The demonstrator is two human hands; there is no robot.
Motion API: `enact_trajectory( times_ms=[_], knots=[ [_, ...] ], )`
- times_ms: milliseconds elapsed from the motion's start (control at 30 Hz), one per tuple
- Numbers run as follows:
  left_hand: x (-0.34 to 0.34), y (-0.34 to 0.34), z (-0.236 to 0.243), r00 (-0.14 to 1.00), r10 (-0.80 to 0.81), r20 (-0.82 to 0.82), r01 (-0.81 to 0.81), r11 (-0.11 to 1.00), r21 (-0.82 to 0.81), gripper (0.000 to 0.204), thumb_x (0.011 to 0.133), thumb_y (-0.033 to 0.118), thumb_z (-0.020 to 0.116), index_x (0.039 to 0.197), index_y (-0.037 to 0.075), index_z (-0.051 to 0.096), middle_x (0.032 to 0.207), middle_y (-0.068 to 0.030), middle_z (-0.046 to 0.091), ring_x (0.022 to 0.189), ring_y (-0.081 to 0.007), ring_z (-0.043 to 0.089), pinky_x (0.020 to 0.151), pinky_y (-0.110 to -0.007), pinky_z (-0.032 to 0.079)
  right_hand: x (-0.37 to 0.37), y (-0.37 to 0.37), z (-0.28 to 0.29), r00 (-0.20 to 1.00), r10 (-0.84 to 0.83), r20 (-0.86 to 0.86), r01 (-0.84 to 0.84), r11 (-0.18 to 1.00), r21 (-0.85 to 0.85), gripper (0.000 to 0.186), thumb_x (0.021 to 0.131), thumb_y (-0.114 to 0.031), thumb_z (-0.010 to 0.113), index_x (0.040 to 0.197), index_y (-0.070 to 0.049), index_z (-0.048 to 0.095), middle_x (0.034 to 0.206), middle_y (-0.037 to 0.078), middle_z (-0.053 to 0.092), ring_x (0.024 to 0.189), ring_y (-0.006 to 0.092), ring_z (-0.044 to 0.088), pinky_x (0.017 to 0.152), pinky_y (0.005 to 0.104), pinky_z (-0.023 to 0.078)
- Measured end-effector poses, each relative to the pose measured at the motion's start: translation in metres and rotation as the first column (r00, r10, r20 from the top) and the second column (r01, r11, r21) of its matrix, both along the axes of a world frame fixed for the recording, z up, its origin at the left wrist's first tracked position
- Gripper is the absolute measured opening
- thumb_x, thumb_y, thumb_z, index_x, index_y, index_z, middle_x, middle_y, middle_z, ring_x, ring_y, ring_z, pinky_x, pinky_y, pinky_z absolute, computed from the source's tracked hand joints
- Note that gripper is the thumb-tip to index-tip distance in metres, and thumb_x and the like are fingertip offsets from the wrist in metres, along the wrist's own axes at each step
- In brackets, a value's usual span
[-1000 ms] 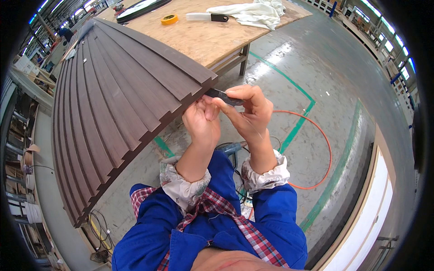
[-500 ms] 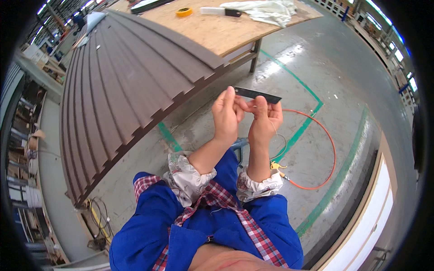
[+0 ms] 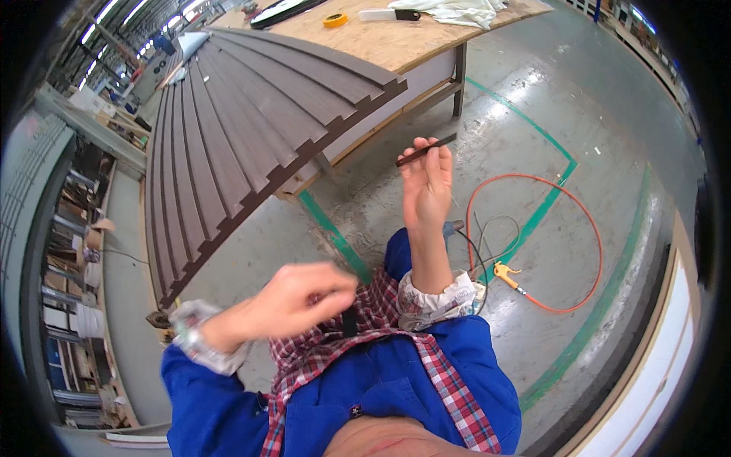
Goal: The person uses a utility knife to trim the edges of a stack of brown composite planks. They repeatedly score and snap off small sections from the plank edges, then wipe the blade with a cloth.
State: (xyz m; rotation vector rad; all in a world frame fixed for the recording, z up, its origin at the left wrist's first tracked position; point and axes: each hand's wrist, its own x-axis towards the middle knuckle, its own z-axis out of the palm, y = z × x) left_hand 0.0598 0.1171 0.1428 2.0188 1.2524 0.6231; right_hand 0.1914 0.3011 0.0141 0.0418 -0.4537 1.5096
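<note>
My right hand (image 3: 426,186) is raised in front of me, palm partly toward me. Thumb and fingers pinch a thin, flat dark strip (image 3: 416,155), now seen nearly edge-on and slanting up to the right. My left hand (image 3: 308,298) is down at the left by my waist, near the red plaid apron (image 3: 304,352). Its fingers look curled, but motion smears them, and whether anything is inside is hidden. Beyond the hands lies a large brown grooved panel (image 3: 244,114), its stepped edge toward me.
On the wooden table (image 3: 365,42) lie yellow tape (image 3: 335,20), a black-handled white tool (image 3: 388,14) and white cloth (image 3: 457,11). A yellow air gun (image 3: 504,276) with an orange hose (image 3: 600,244) lies on the floor at right. Shelving (image 3: 72,305) stands far left.
My left hand has let go of the strip and moved down and left. The right hand keeps the strip, now turned edge-on. The view has shifted slightly.
</note>
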Motion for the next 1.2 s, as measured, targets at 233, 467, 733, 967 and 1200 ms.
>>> enact_trajectory(
  times_ms=[233, 467, 733, 967, 1200],
  knots=[
    [-0.044, 0.047, 0.122, 0.747, 0.31, -0.588, 0.053, 0.854, 0.517, 0.025, 0.082, 0.013, 0.064, 0.104, 0.001, 0.063, 0.102, -0.014, 0.064, 0.097, -0.0293, 0.06, 0.084, -0.037, 0.045, -0.059, 0.039, -0.007, 0.9, 0.189, -0.392, -0.206, 0.978, -0.003, 0.017, 0.096, -0.015, 0.051, 0.112, -0.016, 0.053, 0.097, 0.0, 0.054, 0.092, 0.0136, 0.05, 0.081, 0.0281, 0.042],
    [-0.076, 0.161, 0.083, 0.843, 0.164, -0.511, 0.06, 0.917, 0.394, 0.055, 0.094, 0.035, 0.047, 0.14, 0.004, 0.038, 0.149, -0.0139, 0.031, 0.139, -0.0272, 0.026, 0.113, -0.037, 0.018, -0.089, 0.044, 0.04, 0.75, 0.239, -0.617, -0.254, 0.965, 0.066, 0.017, 0.093, -0.008, 0.051, 0.109, -0.012, 0.056, 0.097, 0.0, 0.058, 0.091, 0.0133, 0.051, 0.082, 0.0288, 0.039],
    [-0.068, 0.176, 0.073, 0.92, 0.107, -0.377, -0.004, 0.965, 0.263, 0.054, 0.097, 0.036, 0.037, 0.136, -0.001, 0.041, 0.148, -0.0151, 0.031, 0.138, -0.0268, 0.027, 0.112, -0.036, 0.017, -0.08, 0.038, 0.065, 0.779, 0.136, -0.612, -0.205, 0.978, -0.044, 0.018, 0.097, -0.012, 0.046, 0.115, -0.012, 0.052, 0.11, 0.001, 0.058, 0.105, 0.014, 0.053, 0.096, 0.0308, 0.04],
    [-0.066, 0.175, 0.072, 0.916, 0.143, -0.375, -0.043, 0.964, 0.262, 0.052, 0.096, 0.033, 0.039, 0.136, 0.0, 0.041, 0.148, -0.0149, 0.032, 0.139, -0.0257, 0.026, 0.113, -0.036, 0.016, -0.085, 0.031, 0.076, 0.855, -0.01, -0.519, -0.089, 0.982, -0.166, 0.018, 0.098, -0.017, 0.049, 0.115, -0.012, 0.053, 0.112, 0.002, 0.059, 0.107, 0.0131, 0.053, 0.094, 0.0306, 0.041],
    [-0.064, 0.175, 0.072, 0.901, 0.168, -0.4, -0.056, 0.959, 0.277, 0.051, 0.096, 0.03, 0.04, 0.137, 0.0, 0.041, 0.148, -0.014, 0.032, 0.139, -0.0245, 0.026, 0.113, -0.035, 0.016, -0.096, 0.041, 0.069, 0.856, -0.128, -0.502, 0.06, 0.987, -0.148, 0.022, 0.095, -0.015, 0.055, 0.117, -0.011, 0.055, 0.115, 0.002, 0.059, 0.108, 0.0118, 0.053, 0.093, 0.0293, 0.043]
  ],
)
